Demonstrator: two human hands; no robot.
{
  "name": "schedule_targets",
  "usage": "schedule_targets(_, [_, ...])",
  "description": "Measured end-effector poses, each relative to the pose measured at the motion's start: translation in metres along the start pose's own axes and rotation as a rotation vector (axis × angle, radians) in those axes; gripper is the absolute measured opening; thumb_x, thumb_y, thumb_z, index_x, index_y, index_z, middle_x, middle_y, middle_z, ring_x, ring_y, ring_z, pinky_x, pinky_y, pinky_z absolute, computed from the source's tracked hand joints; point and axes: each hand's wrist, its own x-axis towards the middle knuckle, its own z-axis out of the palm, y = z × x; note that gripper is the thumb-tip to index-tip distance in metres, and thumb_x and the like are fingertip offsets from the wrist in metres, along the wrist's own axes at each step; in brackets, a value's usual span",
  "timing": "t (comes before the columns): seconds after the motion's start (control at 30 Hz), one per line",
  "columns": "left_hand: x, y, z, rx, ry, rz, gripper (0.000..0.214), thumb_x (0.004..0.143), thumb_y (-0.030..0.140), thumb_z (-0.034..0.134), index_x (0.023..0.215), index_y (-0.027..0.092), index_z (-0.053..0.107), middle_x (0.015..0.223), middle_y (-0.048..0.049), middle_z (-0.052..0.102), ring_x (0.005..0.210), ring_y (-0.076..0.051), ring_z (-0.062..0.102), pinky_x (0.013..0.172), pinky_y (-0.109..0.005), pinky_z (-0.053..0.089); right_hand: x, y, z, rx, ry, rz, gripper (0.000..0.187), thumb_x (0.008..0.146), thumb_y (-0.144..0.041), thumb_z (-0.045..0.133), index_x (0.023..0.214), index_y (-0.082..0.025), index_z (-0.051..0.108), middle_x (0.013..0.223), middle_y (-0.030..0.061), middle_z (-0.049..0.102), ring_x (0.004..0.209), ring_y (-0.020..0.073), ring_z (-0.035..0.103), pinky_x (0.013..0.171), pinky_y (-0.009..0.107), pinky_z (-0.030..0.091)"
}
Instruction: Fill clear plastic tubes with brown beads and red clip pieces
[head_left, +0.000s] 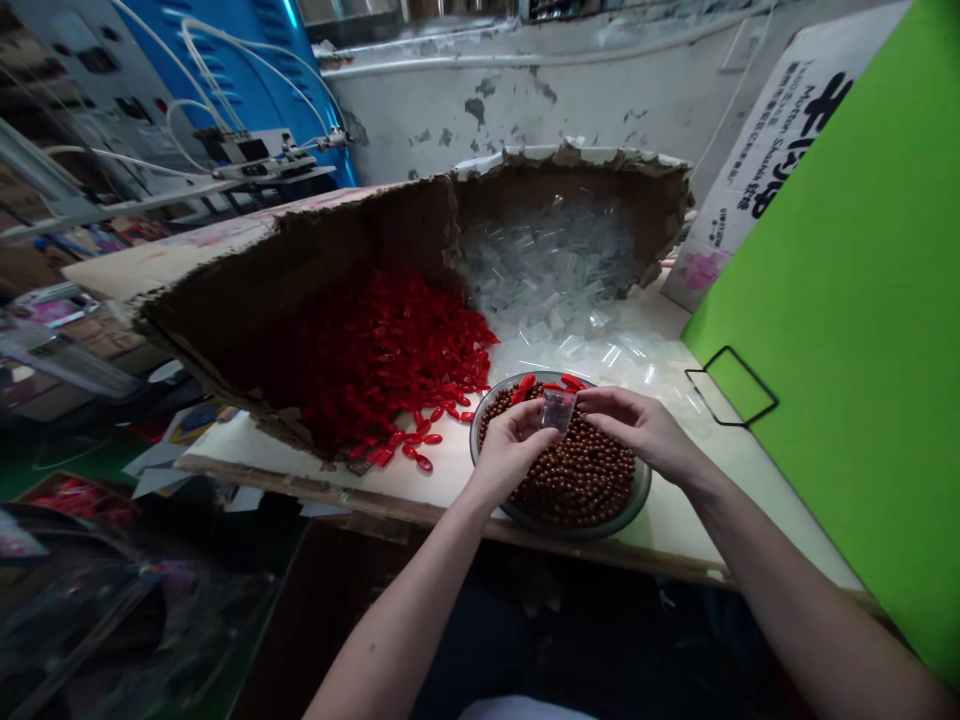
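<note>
Your left hand [510, 450] and right hand [637, 425], fingers curled and almost closed, pinch a small clear plastic bag [559, 410] just above a shallow glass bowl [570, 533] of glossy round brown beads [577, 480], a firm fingertip grip steadying the thin film, with glossy red oval beads [390, 370] heaped just left of the bowl.

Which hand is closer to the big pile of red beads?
Left. The left hand is over the edge of the bowl, on the side nearest the red pile. The right hand is farther away, across the bowl. Both hold a small clear bag.
</note>
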Motion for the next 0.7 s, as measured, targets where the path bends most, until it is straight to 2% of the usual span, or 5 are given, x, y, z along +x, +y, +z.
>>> schedule_targets(0.13, [-0.004, 0.006, 0.003, 0.015, -0.011, 0.02, 0.042, 0.065, 0.02, 0.076, 0.106, 0.015, 0.066, 0.095, -0.006, 0.073, 0.084, -0.016, 0.068, 0.085, -0.033, 0.053, -0.005, -0.015, 0.006, 0.04, 0.068, -0.055, 0.03, 0.079, -0.036, 0.069, 0.106, -0.023, 0.067, 0.105, 0.005, 0.071, 0.097, 0.0208, 0.066, 0.092, 0.039, 0.051])
schedule_targets(0.3, [-0.012, 0.014, 0.007, 0.094, 0.056, 0.248, 0.039, 0.071, 0.019, 0.072, 0.109, 0.018, 0.065, 0.096, -0.004, 0.073, 0.088, -0.015, 0.068, 0.085, -0.029, 0.052, -0.005, -0.028, 0.012, 0.055, 0.042, -0.092, 0.03, 0.079, -0.035, 0.069, 0.106, -0.022, 0.066, 0.104, 0.0044, 0.071, 0.097, 0.0199, 0.066, 0.093, 0.038, 0.05])
schedule_targets(0.53, [-0.018, 0.022, 0.012, 0.068, -0.005, 0.205, 0.041, 0.072, 0.021, 0.072, 0.112, 0.018, 0.063, 0.101, -0.0058, 0.072, 0.092, -0.017, 0.068, 0.09, -0.034, 0.052, -0.012, -0.038, 0.016, 0.109, 0.095, -0.1, 0.028, 0.078, -0.036, 0.069, 0.104, -0.024, 0.067, 0.101, 0.0033, 0.072, 0.093, 0.0207, 0.067, 0.091, 0.04, 0.052])
schedule_targets(0.7, [-0.019, 0.022, 0.019, -0.011, -0.066, 0.139, 0.044, 0.072, 0.022, 0.073, 0.114, 0.018, 0.062, 0.104, -0.0074, 0.072, 0.092, -0.019, 0.068, 0.091, -0.038, 0.052, -0.019, -0.048, 0.019, 0.107, 0.045, -0.149, 0.03, 0.081, -0.033, 0.067, 0.11, -0.026, 0.065, 0.1, 0.0032, 0.071, 0.092, 0.0197, 0.067, 0.088, 0.038, 0.054])
